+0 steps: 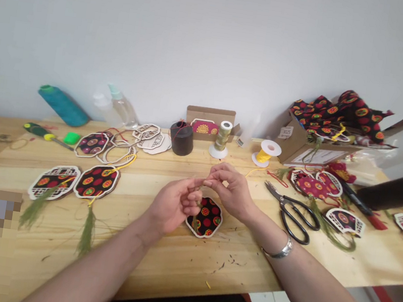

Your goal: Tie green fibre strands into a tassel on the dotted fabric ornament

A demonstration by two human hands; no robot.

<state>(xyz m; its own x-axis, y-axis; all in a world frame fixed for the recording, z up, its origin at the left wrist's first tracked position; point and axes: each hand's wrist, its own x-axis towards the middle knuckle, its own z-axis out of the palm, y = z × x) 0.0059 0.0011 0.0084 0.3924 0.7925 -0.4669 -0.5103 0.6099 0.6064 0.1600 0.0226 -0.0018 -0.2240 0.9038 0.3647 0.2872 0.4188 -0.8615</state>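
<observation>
My left hand and my right hand meet above the table, fingertips pinched close together. A bit of olive-green thread shows at the curled fingers of my left hand. Whatever my right fingertips pinch is too fine to make out. Right below the hands lies a scalloped ornament with a pale wooden rim and black fabric patterned in red and orange rounds; my left hand partly covers it. To the right rest black-handled scissors, blades pointing away to the left.
Finished-looking ornaments with green tassels lie left. At the back stand a black spool, a thread spool, a yellow cord spool and a teal cone. A cardboard box of fabric stands right, near a black pole.
</observation>
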